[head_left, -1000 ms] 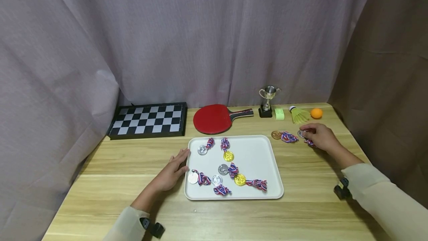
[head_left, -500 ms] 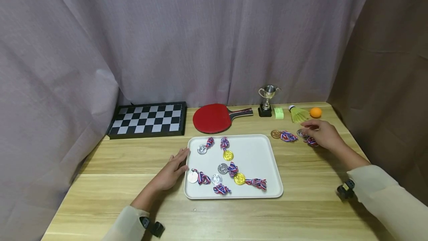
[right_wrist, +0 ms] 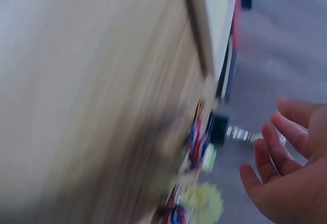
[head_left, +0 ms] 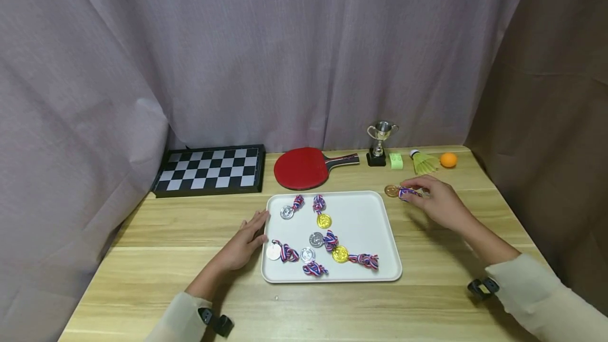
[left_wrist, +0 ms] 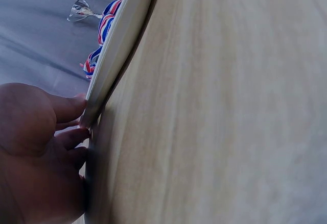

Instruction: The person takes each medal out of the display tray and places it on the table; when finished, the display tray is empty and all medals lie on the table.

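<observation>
Right hand (head_left: 439, 203) moves to bronze medal (head_left: 391, 191) by far-right corner of tray (head_left: 362, 220), fingers apart; loose left hand (head_left: 241, 246) touches tray. Likely reaching; needs pinch.

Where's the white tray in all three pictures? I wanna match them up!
Head: the white tray is below the middle, with medals on it.
Left wrist: its edge slants from the top down to the left hand.
Right wrist: a blurry bit at the top, right of centre.
Shared landmark: the little trophy, partly behind the right hand in the right wrist view.
</observation>
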A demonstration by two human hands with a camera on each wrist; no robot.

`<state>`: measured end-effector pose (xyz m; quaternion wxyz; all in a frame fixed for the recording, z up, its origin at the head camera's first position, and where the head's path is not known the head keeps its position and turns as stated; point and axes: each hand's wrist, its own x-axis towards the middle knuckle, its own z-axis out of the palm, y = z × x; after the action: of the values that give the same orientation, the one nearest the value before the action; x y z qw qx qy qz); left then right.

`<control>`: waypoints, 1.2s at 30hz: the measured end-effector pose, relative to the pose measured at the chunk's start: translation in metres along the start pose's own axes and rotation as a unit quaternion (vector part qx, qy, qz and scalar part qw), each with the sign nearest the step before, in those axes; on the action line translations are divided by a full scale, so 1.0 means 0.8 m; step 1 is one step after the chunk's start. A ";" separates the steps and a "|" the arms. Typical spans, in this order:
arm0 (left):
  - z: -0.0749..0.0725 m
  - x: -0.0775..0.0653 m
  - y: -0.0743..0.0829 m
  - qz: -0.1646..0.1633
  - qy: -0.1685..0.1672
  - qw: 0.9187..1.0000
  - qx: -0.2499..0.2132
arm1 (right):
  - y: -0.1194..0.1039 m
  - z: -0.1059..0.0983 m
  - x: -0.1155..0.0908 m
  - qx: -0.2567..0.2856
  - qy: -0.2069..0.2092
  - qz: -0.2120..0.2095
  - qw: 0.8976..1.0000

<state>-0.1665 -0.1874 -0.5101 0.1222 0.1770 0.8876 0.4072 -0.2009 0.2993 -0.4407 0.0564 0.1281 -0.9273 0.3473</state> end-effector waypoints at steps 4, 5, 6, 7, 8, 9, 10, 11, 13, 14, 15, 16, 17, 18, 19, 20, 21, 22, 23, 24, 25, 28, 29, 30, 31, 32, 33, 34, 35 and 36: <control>0.000 -0.001 -0.002 0.001 0.001 1.000 0.000 | -0.031 0.025 -0.009 0.039 -0.038 -0.015 0.998; -0.001 -0.001 -0.003 0.001 0.001 1.000 0.001 | -0.039 0.031 -0.011 0.050 -0.050 -0.016 0.997; -0.001 -0.001 -0.003 0.002 0.000 1.000 0.001 | -0.046 0.039 -0.013 0.061 -0.062 -0.016 0.996; -0.001 -0.001 -0.004 0.002 0.000 1.000 0.000 | -0.053 0.046 -0.015 0.072 -0.073 -0.017 0.995; -0.001 -0.001 -0.004 0.002 -0.001 1.000 0.001 | -0.059 0.053 -0.017 0.083 -0.084 -0.016 0.993; -0.002 -0.001 -0.005 -0.001 -0.003 1.000 0.002 | -0.065 0.061 -0.019 0.096 -0.097 -0.017 0.991; -0.002 -0.001 -0.005 -0.001 -0.002 1.000 0.002 | -0.071 0.068 -0.021 0.111 -0.110 -0.019 0.988; -0.002 -0.001 -0.005 0.000 -0.001 1.000 0.001 | -0.076 0.076 -0.022 0.124 -0.123 -0.018 0.984; -0.003 -0.001 -0.005 0.001 0.000 1.000 0.000 | -0.083 0.090 -0.026 0.146 -0.149 -0.019 0.978; -0.003 -0.001 -0.005 0.001 0.000 1.000 0.000 | -0.086 0.097 -0.028 0.151 -0.161 -0.018 0.975; -0.003 -0.001 -0.005 0.002 0.001 1.000 0.000 | -0.088 0.104 -0.029 0.152 -0.171 -0.022 0.973; -0.003 -0.001 -0.004 0.003 0.001 1.000 0.000 | -0.090 0.110 -0.030 0.150 -0.180 -0.024 0.972; -0.003 -0.001 -0.004 0.003 0.001 1.000 0.000 | -0.091 0.116 -0.032 0.145 -0.187 -0.027 0.971; -0.002 0.000 -0.004 0.003 0.001 1.000 0.001 | -0.092 0.121 -0.033 0.140 -0.192 -0.029 0.971; -0.002 0.000 -0.003 0.004 0.001 1.000 0.001 | -0.092 0.125 -0.035 0.135 -0.196 -0.029 0.971; 0.000 0.001 -0.003 0.005 0.000 1.000 0.002 | -0.093 0.128 -0.037 0.132 -0.200 -0.028 0.970; 0.001 0.002 -0.002 0.007 -0.001 1.000 0.003 | -0.092 0.130 -0.039 0.131 -0.203 -0.026 0.970; 0.001 0.002 -0.002 0.009 -0.002 1.000 0.004 | -0.092 0.132 -0.041 0.131 -0.206 -0.022 0.970; 0.002 0.003 -0.001 0.009 -0.003 1.000 0.004 | -0.092 0.133 -0.043 0.132 -0.208 -0.016 0.969; 0.003 0.004 -0.001 0.010 -0.003 1.000 0.005 | -0.093 0.134 -0.045 0.134 -0.209 -0.011 0.969; 0.004 0.004 0.000 0.011 -0.003 1.000 0.006 | -0.093 0.136 -0.047 0.134 -0.210 -0.004 0.969; 0.003 0.003 0.000 0.008 0.000 1.000 0.006 | -0.095 0.141 -0.048 0.133 -0.206 0.006 0.970; 0.003 0.003 0.000 0.007 0.000 1.000 0.006 | -0.096 0.142 -0.049 0.131 -0.203 0.007 0.970; 0.003 0.003 -0.001 0.006 0.001 1.000 0.006 | -0.097 0.144 -0.048 0.130 -0.199 0.007 0.971; 0.002 0.003 -0.001 0.006 0.001 1.000 0.007 | -0.097 0.145 -0.048 0.128 -0.197 0.007 0.972; 0.002 0.002 -0.001 0.005 0.001 1.000 0.009 | -0.097 0.146 -0.048 0.125 -0.195 0.002 0.973; 0.001 0.002 -0.001 0.005 0.001 1.000 0.010 | -0.097 0.147 -0.048 0.121 -0.193 -0.001 0.974; 0.000 0.002 -0.001 0.005 0.002 1.000 0.011 | -0.097 0.148 -0.047 0.116 -0.192 -0.004 0.975; -0.001 0.002 -0.001 0.005 0.003 1.000 0.012 | -0.096 0.148 -0.047 0.109 -0.191 -0.007 0.975; -0.002 0.001 0.000 0.004 0.004 1.000 0.012 | -0.096 0.149 -0.046 0.103 -0.192 -0.011 0.976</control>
<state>-0.1681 -0.1880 -0.5095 0.1148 0.1799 0.8924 0.3977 -0.1462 0.1724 -0.4891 -0.1321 0.2076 -0.8787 0.4091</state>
